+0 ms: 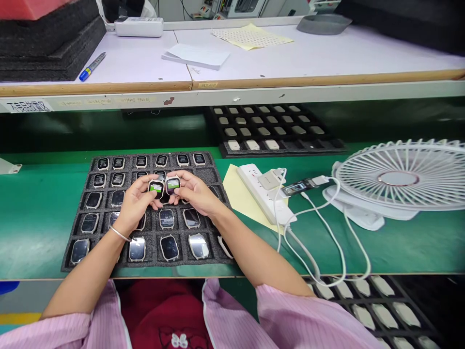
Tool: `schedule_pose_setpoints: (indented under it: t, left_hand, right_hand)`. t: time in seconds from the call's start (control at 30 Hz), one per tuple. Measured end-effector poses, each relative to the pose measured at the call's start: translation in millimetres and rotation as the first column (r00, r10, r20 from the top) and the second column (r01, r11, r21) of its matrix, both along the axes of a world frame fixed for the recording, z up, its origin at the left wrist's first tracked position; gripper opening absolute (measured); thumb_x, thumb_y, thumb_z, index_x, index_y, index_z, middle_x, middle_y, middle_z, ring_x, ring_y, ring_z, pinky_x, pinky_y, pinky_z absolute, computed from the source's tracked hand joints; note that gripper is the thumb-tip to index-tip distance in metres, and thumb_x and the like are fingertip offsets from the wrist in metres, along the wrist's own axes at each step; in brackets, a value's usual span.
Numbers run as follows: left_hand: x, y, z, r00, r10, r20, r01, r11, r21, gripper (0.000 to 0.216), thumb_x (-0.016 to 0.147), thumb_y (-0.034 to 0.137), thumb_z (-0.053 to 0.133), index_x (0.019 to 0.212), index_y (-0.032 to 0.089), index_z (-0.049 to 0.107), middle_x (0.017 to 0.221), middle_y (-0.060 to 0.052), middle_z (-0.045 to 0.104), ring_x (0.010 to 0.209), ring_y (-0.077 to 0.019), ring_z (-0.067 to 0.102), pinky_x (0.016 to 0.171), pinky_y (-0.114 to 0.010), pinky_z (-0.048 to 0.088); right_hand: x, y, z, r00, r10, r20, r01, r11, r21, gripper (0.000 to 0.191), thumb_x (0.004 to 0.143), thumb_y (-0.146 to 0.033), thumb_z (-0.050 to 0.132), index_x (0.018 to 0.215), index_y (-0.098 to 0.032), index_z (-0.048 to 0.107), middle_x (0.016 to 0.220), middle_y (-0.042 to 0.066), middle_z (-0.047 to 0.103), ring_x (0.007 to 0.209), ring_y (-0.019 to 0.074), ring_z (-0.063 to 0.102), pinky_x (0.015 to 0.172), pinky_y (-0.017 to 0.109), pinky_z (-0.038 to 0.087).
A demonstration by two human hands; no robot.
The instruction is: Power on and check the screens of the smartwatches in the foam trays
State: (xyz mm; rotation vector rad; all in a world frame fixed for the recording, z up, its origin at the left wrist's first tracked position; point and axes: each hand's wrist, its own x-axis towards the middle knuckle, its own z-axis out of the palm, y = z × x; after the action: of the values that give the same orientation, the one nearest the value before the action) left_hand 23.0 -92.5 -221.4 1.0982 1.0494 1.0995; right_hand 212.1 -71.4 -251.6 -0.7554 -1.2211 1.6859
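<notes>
Over a dark foam tray (pixel 119 264) on the green bench, my left hand (pixel 140 198) is closed on a smartwatch body (pixel 156 189), its screen lit with a green band. Right beside it, my right hand (pixel 192 191) grips a second smartwatch body (pixel 173 185), also lit with green. Both thumbs rest on or near the screens. In the tray's cells lie several watch bodies, such as one with a dark screen (pixel 169 247); those in the far rows show lit text. My hands and forearms hide some cells.
To the right stand a white power strip (pixel 261 189) with a charger, white cables (pixel 327 228) and a white fan (pixel 399 177). A second watch tray (pixel 283 151) sits under the shelf (pixel 254 68). Another tray of pale watch bodies (pixel 385 315) lies below the bench edge.
</notes>
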Motion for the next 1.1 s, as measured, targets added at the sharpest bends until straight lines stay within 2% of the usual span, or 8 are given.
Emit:
schedule_pose_setpoints:
  t: [0.2, 0.33, 0.53, 0.8, 1.1]
  left_hand:
    - [0.0, 0.6, -1.0, 1.000, 0.013, -0.013, -0.012, 1.000, 0.014, 0.041, 0.072, 0.025, 0.072, 0.111, 0.017, 0.063, 0.083, 0.001, 0.069, 0.050, -0.0095, 0.064, 0.048, -0.021, 0.051]
    - [-1.0, 0.5, -0.9, 1.000, 0.003, -0.005, -0.003, 1.000, 0.009, 0.039, 0.072, 0.028, 0.072, 0.109, 0.017, 0.063, 0.083, 0.001, 0.069, 0.049, -0.0095, 0.063, 0.047, -0.021, 0.049]
    - [-2.2, 1.9, -5.3, 0.997, 0.056, -0.048, -0.053, 0.997, 0.048, 0.034, 0.074, 0.033, 0.075, 0.102, 0.018, 0.065, 0.084, 0.001, 0.067, 0.045, -0.0043, 0.055, 0.044, -0.018, 0.043]
    - [-1.6, 3.2, -7.5, 0.997, 0.046, -0.058, -0.040, 0.994, 0.099, 0.037, 0.072, 0.027, 0.077, 0.105, 0.019, 0.064, 0.090, 0.000, 0.066, 0.052, -0.0056, 0.054, 0.045, -0.018, 0.046]
    - [-1.1, 3.8, -8.9, 0.999, 0.007, -0.051, 0.000, 0.991, 0.136, 0.044, 0.071, 0.019, 0.075, 0.113, 0.019, 0.061, 0.090, -0.001, 0.065, 0.063, -0.0084, 0.057, 0.054, -0.019, 0.050]
  right_hand:
    - [-0.6, -0.3, 1.2, 1.000, 0.025, -0.016, -0.025, 1.000, -0.005, 0.036, 0.082, -0.014, 0.065, 0.116, -0.020, 0.057, 0.080, -0.003, 0.069, 0.065, 0.0121, 0.071, 0.059, 0.024, 0.056]
    - [-1.2, -0.4, 3.2, 0.999, 0.007, -0.039, -0.009, 0.998, -0.068, 0.029, 0.086, -0.028, 0.068, 0.112, -0.020, 0.059, 0.080, -0.002, 0.071, 0.063, 0.0129, 0.072, 0.057, 0.023, 0.056]
    - [-2.1, -1.0, 3.8, 1.000, -0.016, -0.024, 0.014, 0.996, -0.091, 0.032, 0.088, -0.040, 0.070, 0.111, -0.020, 0.060, 0.088, 0.002, 0.075, 0.060, 0.0121, 0.071, 0.055, 0.023, 0.056]
    - [-1.2, -0.3, 2.9, 1.000, -0.004, -0.003, 0.003, 0.998, -0.066, 0.027, 0.089, -0.026, 0.066, 0.115, -0.021, 0.057, 0.080, -0.002, 0.070, 0.065, 0.0131, 0.072, 0.060, 0.024, 0.058]
    - [-1.7, -0.5, -0.4, 1.000, 0.009, -0.028, -0.009, 1.000, -0.008, 0.038, 0.084, -0.014, 0.064, 0.119, -0.021, 0.054, 0.087, -0.002, 0.070, 0.069, 0.0118, 0.072, 0.066, 0.025, 0.059]
